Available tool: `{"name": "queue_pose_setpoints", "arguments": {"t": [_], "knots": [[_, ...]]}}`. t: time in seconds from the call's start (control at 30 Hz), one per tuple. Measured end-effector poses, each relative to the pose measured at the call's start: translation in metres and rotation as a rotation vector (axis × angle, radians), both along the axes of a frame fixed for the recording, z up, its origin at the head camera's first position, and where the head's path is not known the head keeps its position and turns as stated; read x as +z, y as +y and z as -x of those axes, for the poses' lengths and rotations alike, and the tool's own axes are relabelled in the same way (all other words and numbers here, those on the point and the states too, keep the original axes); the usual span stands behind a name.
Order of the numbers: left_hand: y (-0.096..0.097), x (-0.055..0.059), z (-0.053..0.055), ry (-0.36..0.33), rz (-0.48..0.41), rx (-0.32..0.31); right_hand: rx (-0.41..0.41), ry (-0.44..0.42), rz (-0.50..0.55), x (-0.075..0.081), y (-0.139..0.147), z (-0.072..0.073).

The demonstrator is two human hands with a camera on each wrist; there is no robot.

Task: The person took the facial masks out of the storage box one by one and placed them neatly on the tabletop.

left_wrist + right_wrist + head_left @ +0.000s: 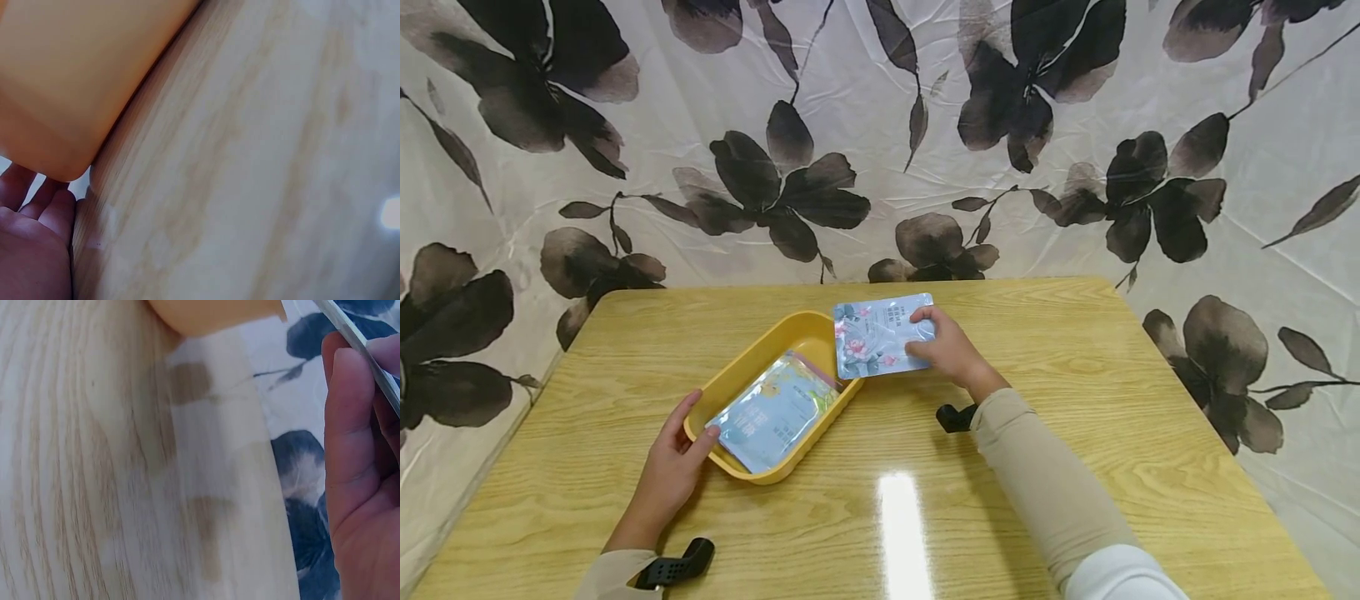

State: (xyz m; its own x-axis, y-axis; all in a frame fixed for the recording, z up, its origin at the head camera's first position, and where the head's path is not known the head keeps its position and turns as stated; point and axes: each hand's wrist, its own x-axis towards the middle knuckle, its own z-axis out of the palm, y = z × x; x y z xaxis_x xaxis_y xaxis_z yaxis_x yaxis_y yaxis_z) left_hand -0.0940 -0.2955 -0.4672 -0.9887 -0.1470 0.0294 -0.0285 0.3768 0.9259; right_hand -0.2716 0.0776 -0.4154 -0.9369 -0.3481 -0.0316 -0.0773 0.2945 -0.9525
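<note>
A light blue sachet [880, 337] printed with pink flowers is pinched by its right edge between the thumb and fingers of my right hand [955, 350]. It is held up off the table and overlaps the bin's far right corner in the head view. In the right wrist view the sachet [369, 353] shows edge-on. My left hand [673, 458] grips the near left end of the yellow plastic bin [808, 446], thumb at the rim; in the left wrist view its fingers [53, 209] reach round the corner. More blue sachets [771, 417] lie stacked inside the bin.
The bin stands at an angle on a wood-grain table [1075, 467], left of its middle. Behind the table hangs a white cloth [910, 167] with dark flowers. Each wrist wears a black strap mount [673, 568]. A bright reflection lies on the near tabletop.
</note>
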Motion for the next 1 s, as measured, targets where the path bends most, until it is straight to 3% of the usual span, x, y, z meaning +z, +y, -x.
{"name": "queue_pose_setpoints", "arguments": {"t": [0.3, 0.6, 0.83, 1.0], "knots": [[-0.002, 0.001, -0.001, 0.022, 0.014, -0.001, -0.031, -0.047, 0.101, -0.005, 0.009, 0.005], [0.0, -0.002, -0.002, 0.013, -0.001, -0.013, -0.095, 0.011, 0.054, -0.008, 0.025, 0.006], [0.0, -0.003, -0.003, 0.017, -0.005, -0.011, -0.152, -0.005, 0.05, -0.006, 0.037, 0.006], [0.0, -0.001, -0.002, 0.014, -0.01, -0.005, -0.208, -0.011, 0.086, -0.014, 0.04, 0.011]]}}
